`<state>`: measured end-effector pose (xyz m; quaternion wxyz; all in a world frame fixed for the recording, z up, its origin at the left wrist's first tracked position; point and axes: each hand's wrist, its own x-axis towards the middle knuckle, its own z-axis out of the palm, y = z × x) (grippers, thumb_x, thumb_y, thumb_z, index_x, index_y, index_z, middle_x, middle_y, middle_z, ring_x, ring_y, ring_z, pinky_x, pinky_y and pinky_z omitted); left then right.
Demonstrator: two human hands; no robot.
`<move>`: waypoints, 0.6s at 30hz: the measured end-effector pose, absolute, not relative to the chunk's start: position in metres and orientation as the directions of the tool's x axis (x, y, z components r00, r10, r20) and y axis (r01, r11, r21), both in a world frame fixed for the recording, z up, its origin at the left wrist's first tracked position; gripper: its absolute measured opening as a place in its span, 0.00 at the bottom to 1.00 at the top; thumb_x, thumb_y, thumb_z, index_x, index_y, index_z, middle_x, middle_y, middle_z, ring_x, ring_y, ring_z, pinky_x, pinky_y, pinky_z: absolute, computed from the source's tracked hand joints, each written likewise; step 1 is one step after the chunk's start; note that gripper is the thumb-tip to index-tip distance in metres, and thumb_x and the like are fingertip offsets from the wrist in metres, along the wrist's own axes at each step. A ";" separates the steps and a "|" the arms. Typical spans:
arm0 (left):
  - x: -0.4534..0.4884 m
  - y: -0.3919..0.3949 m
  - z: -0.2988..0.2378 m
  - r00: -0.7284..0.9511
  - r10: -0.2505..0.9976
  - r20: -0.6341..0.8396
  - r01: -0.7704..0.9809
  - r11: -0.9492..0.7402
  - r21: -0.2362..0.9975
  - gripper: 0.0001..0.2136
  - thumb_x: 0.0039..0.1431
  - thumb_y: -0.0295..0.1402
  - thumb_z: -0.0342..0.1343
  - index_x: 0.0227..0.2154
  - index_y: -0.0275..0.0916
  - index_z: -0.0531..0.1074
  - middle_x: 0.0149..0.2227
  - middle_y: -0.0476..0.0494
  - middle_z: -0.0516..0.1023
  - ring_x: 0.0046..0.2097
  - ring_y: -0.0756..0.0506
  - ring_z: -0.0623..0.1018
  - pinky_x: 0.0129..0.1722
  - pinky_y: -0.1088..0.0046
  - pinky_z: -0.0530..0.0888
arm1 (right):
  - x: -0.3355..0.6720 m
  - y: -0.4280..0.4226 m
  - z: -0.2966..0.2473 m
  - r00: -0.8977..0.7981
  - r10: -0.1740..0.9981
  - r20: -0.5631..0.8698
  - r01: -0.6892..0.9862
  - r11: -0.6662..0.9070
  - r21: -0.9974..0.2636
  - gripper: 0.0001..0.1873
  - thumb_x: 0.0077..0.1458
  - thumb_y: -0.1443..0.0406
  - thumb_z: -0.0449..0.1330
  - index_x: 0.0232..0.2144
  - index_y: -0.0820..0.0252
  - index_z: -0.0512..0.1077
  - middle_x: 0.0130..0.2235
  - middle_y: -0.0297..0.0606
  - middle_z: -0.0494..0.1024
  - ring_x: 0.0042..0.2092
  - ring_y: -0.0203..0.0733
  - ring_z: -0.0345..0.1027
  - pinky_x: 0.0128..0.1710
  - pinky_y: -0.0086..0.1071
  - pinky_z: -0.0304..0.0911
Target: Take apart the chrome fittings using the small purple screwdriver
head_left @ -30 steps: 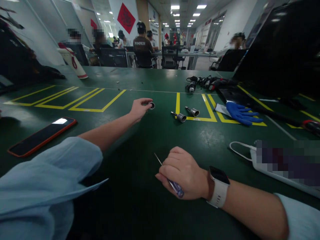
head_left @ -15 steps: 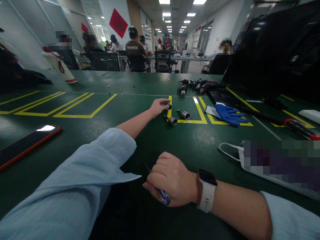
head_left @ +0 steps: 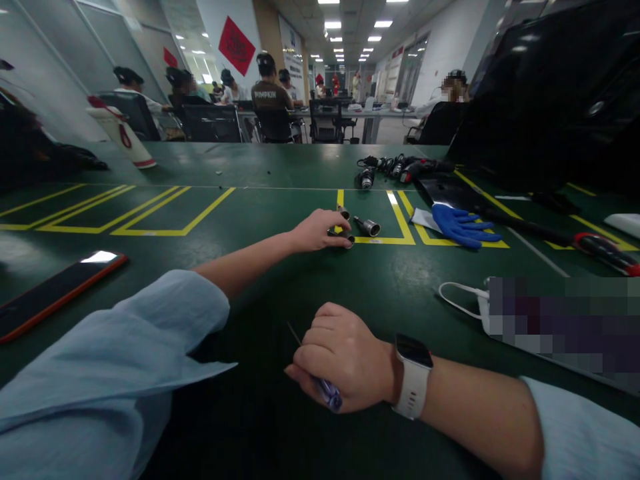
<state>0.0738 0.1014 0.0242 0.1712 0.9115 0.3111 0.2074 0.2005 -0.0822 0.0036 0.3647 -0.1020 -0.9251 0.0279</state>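
Green table top (head_left: 240, 267) filled the near and middle ground in front of you. Toward its right half lay a frame of yellow tape (head_left: 393, 241), open on the far side, with a blue glove (head_left: 463, 227) to its right. Your two hands were well apart. Right hand (head_left: 345, 360): near side, fingers wrapped around a screwdriver (head_left: 329, 395), thin shaft pointing far and left; no change there over the last half second. Left hand (head_left: 320, 230): reached out to the frame's near left corner, thumb and fingers about the near socket bit (head_left: 346, 235); could not tell whether you pinched it or only touched it.

Change noted: half a second earlier, that left hand had hold of the far socket bit (head_left: 343, 212). It now appeared to rest by the left tape strip, just beyond your fingers. The right socket bit (head_left: 369, 227) lay inside the frame, unmoved. Judgement: the far piece had been set down, all three were grouped close together, and your attention had shifted to the near one.
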 end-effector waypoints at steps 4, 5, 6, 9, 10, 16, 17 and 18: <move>0.072 0.084 0.022 0.810 0.560 0.173 0.532 -0.826 0.183 0.18 0.54 0.33 0.57 0.48 0.36 0.69 0.50 0.36 0.70 0.50 0.38 0.70 0.49 0.60 0.64 | 0.201 -0.083 0.004 -0.709 0.196 0.678 0.159 0.980 -0.116 0.15 0.59 0.66 0.51 0.22 0.64 0.71 0.20 0.32 0.70 0.22 0.34 0.58 0.28 0.33 0.52; 0.073 0.083 0.021 0.811 0.562 0.160 0.547 -0.827 0.131 0.17 0.55 0.31 0.55 0.49 0.35 0.68 0.51 0.34 0.68 0.50 0.38 0.70 0.48 0.60 0.64 | 0.201 -0.084 0.004 -0.711 0.192 0.677 0.158 0.981 -0.113 0.15 0.59 0.66 0.51 0.22 0.64 0.71 0.20 0.32 0.70 0.23 0.34 0.59 0.28 0.32 0.52; 0.073 0.081 0.020 0.807 0.570 0.155 0.560 -0.822 0.105 0.16 0.56 0.30 0.54 0.49 0.34 0.68 0.51 0.33 0.68 0.49 0.38 0.71 0.48 0.60 0.65 | 0.201 -0.084 0.004 -0.710 0.189 0.678 0.157 0.982 -0.108 0.15 0.59 0.66 0.51 0.22 0.64 0.71 0.19 0.32 0.70 0.22 0.34 0.59 0.28 0.32 0.52; 0.069 0.072 0.017 0.798 0.582 0.155 0.568 -0.813 0.129 0.15 0.57 0.28 0.53 0.48 0.33 0.66 0.50 0.34 0.68 0.48 0.41 0.71 0.48 0.64 0.66 | 0.202 -0.085 0.004 -0.690 0.178 0.702 0.157 0.983 -0.095 0.16 0.58 0.66 0.52 0.21 0.64 0.71 0.19 0.32 0.70 0.22 0.34 0.58 0.27 0.33 0.52; 0.066 0.067 0.017 0.801 0.579 0.152 0.564 -0.815 0.136 0.15 0.58 0.28 0.53 0.48 0.33 0.65 0.49 0.35 0.69 0.48 0.42 0.71 0.48 0.65 0.66 | 0.202 -0.085 0.004 -0.679 0.173 0.714 0.154 0.984 -0.092 0.16 0.58 0.66 0.52 0.21 0.64 0.71 0.18 0.32 0.69 0.22 0.34 0.58 0.27 0.33 0.52; 0.026 0.017 0.031 0.834 0.551 0.034 0.540 -0.827 0.156 0.13 0.60 0.27 0.50 0.47 0.37 0.66 0.47 0.40 0.73 0.47 0.44 0.72 0.47 0.67 0.67 | 0.204 -0.088 0.008 -0.614 0.146 0.776 0.098 0.989 -0.108 0.13 0.55 0.68 0.53 0.20 0.64 0.70 0.18 0.33 0.70 0.21 0.34 0.58 0.25 0.32 0.53; 0.019 0.008 0.035 0.834 0.552 0.006 0.546 -0.827 0.134 0.13 0.59 0.27 0.51 0.47 0.37 0.67 0.47 0.40 0.73 0.46 0.44 0.72 0.46 0.67 0.67 | 0.205 -0.088 0.009 -0.597 0.164 0.785 0.096 0.986 -0.134 0.13 0.55 0.68 0.53 0.21 0.64 0.70 0.18 0.33 0.71 0.21 0.34 0.59 0.26 0.32 0.54; 0.012 0.001 0.040 0.834 0.552 -0.018 0.551 -0.828 0.107 0.14 0.58 0.26 0.51 0.47 0.37 0.67 0.47 0.40 0.73 0.46 0.44 0.72 0.46 0.67 0.66 | 0.206 -0.089 0.009 -0.577 0.194 0.794 0.097 0.981 -0.169 0.12 0.55 0.68 0.53 0.22 0.64 0.69 0.19 0.34 0.72 0.22 0.34 0.60 0.26 0.33 0.55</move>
